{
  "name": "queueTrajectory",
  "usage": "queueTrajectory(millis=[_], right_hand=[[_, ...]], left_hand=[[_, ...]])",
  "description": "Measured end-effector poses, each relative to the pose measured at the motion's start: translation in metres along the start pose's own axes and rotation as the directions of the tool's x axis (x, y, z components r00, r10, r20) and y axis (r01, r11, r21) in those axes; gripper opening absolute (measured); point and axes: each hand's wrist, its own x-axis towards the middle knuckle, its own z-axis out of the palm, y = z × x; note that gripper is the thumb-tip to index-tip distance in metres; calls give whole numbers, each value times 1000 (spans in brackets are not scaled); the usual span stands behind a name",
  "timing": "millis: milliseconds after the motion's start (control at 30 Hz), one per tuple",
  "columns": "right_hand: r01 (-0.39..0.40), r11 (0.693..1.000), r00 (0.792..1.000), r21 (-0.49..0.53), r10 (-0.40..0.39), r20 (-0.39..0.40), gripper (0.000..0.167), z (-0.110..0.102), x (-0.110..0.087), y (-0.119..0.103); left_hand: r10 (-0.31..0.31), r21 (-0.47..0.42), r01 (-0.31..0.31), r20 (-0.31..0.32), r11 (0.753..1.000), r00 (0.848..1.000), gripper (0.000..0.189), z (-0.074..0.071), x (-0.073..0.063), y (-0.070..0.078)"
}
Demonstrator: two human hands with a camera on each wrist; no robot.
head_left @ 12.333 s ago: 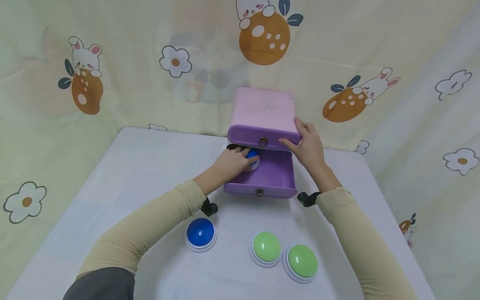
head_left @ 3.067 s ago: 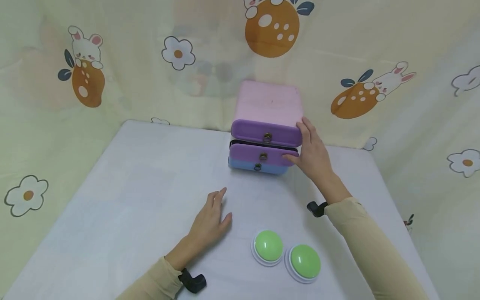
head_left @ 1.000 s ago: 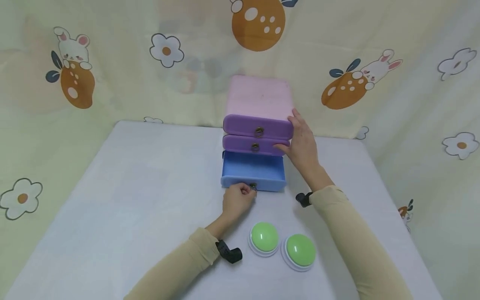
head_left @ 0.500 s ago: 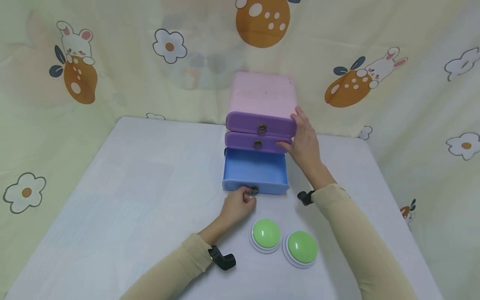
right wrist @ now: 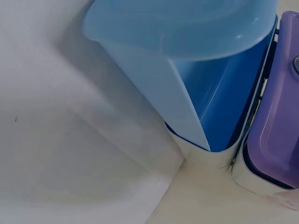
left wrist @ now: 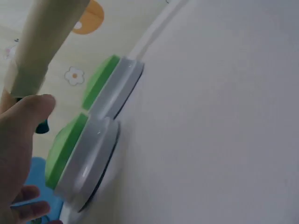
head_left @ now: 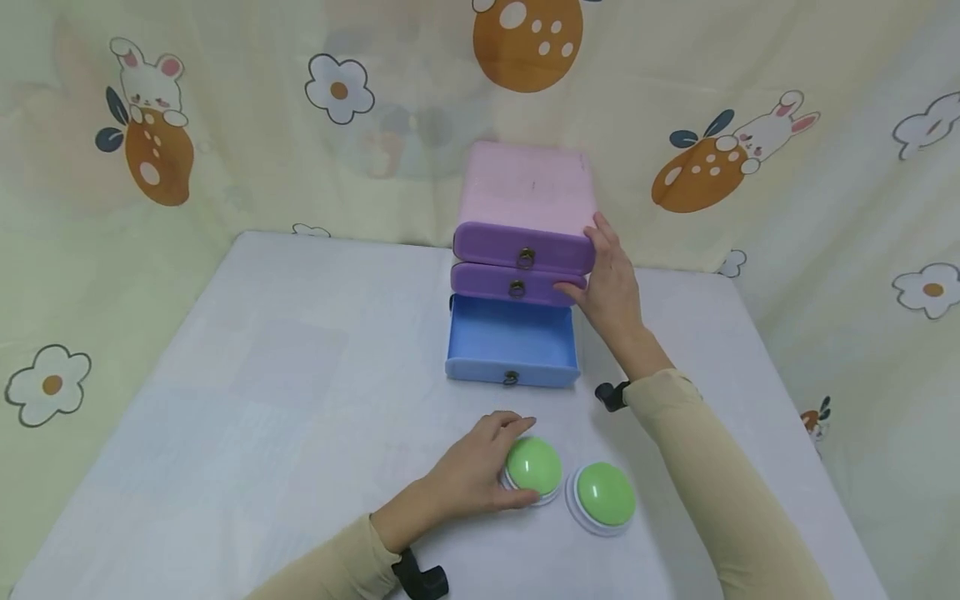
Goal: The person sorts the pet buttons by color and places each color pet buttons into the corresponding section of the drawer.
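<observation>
My left hand [head_left: 477, 467] is at the nearer-left green-domed push button [head_left: 534, 467], fingers spread along its far side and thumb at its near side. The left wrist view shows the thumb and fingers apart from that button's dome [left wrist: 64, 148]. My right hand [head_left: 611, 287] rests against the right side of a small drawer cabinet [head_left: 527, 185], its fingers extended and thumb on the middle purple drawer front [head_left: 483, 282]. Below, the blue drawer [head_left: 512, 332] stands pulled out with nothing visible in it.
A second green-domed push button [head_left: 604, 495] stands just right of the first on the white-covered table [head_left: 300, 375]. The closed top purple drawer [head_left: 491, 242] has a ring pull. A printed curtain [head_left: 405, 183] hangs behind the cabinet.
Earlier, the left hand set a blue push button in the middle drawer; that drawer was later closed and the blue drawer pulled out. The left hand has left its ring for a green button.
</observation>
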Motion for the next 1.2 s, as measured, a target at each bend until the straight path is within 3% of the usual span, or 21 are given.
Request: queueTrajectory(millis=[300,800,1200], right_hand=[[-18,1000,1000,18,18,4,93,1,0,-3],[-33,999,999,18,32,19,92,-2,1,-5],[-39,999,999,15,38,29,92,-4,0,-6]], left_hand=[[50,151,-59,69,987,996,79,9,3,14],[65,231,-91,116,969,991,70,8,9,21],[14,330,-111,283,937,959,68,-5,24,39]])
